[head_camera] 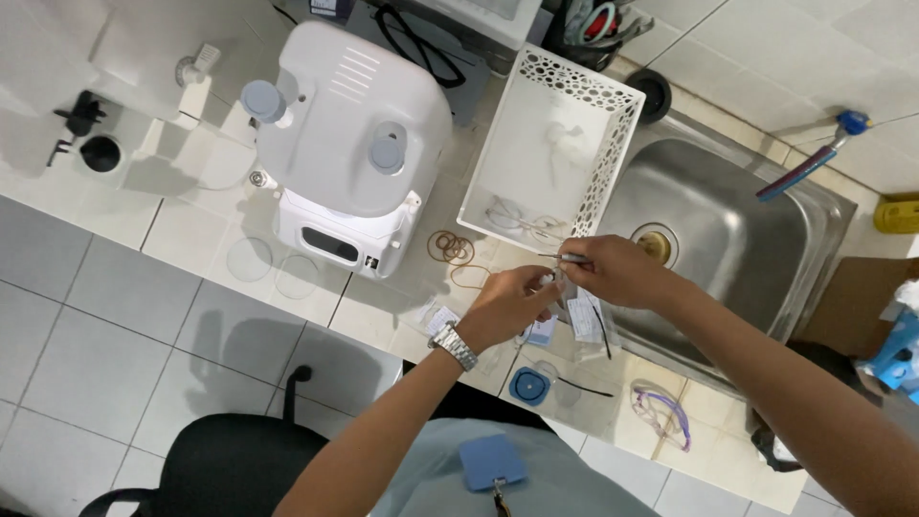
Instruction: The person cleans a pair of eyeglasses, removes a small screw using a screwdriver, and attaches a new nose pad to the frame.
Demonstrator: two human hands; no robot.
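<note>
White tiled counter [115, 287] — steel sink [728, 239] alongside, basket [546, 144] between.

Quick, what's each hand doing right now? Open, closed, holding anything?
Left hand: fingers pinched shut on something small; what it is cannot be told.
Right hand: closed on a thin silvery tool, tip pointing toward the left hand.

Small optical workshop: tiled counter [115, 287], steel sink [728, 230], white lens-edging machine [345, 134], loose round lenses [251, 258], spectacle frames in a white perforated basket [613, 144].
</note>
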